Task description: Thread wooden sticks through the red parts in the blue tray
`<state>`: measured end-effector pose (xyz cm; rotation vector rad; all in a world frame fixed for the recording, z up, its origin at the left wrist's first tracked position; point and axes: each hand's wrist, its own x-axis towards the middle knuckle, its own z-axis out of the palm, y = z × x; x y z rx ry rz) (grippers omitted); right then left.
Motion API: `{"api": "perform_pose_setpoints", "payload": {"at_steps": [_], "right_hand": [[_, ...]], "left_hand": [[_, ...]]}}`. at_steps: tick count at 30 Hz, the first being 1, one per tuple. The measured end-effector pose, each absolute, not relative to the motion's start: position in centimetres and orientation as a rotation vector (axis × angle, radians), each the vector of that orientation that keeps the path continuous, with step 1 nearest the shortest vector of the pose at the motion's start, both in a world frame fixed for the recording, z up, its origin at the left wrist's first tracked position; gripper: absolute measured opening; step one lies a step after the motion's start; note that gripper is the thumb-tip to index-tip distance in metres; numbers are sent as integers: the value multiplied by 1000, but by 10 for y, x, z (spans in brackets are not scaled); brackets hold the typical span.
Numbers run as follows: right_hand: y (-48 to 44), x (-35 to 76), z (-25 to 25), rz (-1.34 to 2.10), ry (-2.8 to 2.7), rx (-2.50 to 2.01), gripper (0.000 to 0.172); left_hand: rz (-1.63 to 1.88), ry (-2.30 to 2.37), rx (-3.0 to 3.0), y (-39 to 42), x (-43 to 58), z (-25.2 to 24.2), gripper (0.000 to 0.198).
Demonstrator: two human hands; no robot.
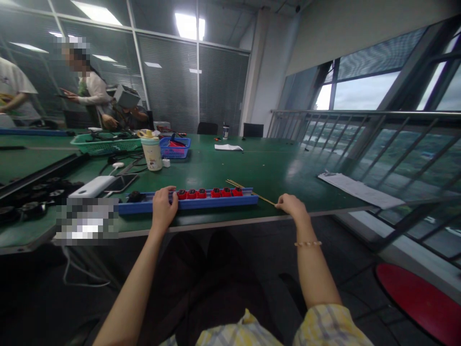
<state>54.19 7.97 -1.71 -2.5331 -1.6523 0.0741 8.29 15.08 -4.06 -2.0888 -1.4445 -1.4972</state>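
Observation:
A long blue tray (216,203) lies along the table's near edge, carrying several small red parts with black tops (215,192) in a row. Toward its left end sits a round black part (136,196). My left hand (164,204) is closed over the tray, its fingertips at the far wall beside the leftmost visible red part. Off the tray's right end, my right hand (291,205) pinches the end of a thin wooden stick (265,199). More thin sticks (234,183) lie behind the tray; whether they join the pinched one is hidden.
A cup with a yellow lid (153,153), a blue basket (175,148) and a green basket (104,144) stand farther back. A white power bank (91,186) and phone (121,182) lie left. Papers (360,190) rest at the right edge. Several people are beyond the table.

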Motion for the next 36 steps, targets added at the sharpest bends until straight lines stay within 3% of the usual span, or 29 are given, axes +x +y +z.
{"api": "perform_pose_setpoints", "payload": {"at_steps": [7,16,22,28,36], "right_hand": [[79,543,-17,114,-1650,-2611,23],[77,542,-16,106,-1579,-2602,18],[77,544,-14,92,-1580,-2598,30],[80,542,-16,149,-1654,-2572,21],[81,541,-19,191,-1713,-2611,23]], "left_hand": [[-1493,-1442,-2087,152,82,-42,27],[-1489,-1441,-2090,153,82,-42,27],[-1483,-1436,-2093,153,82,-42,27],[-1488,-1426,-2089,153,82,-43,26],[-1481,-1432,-2088,153,82,-42,27]]}}
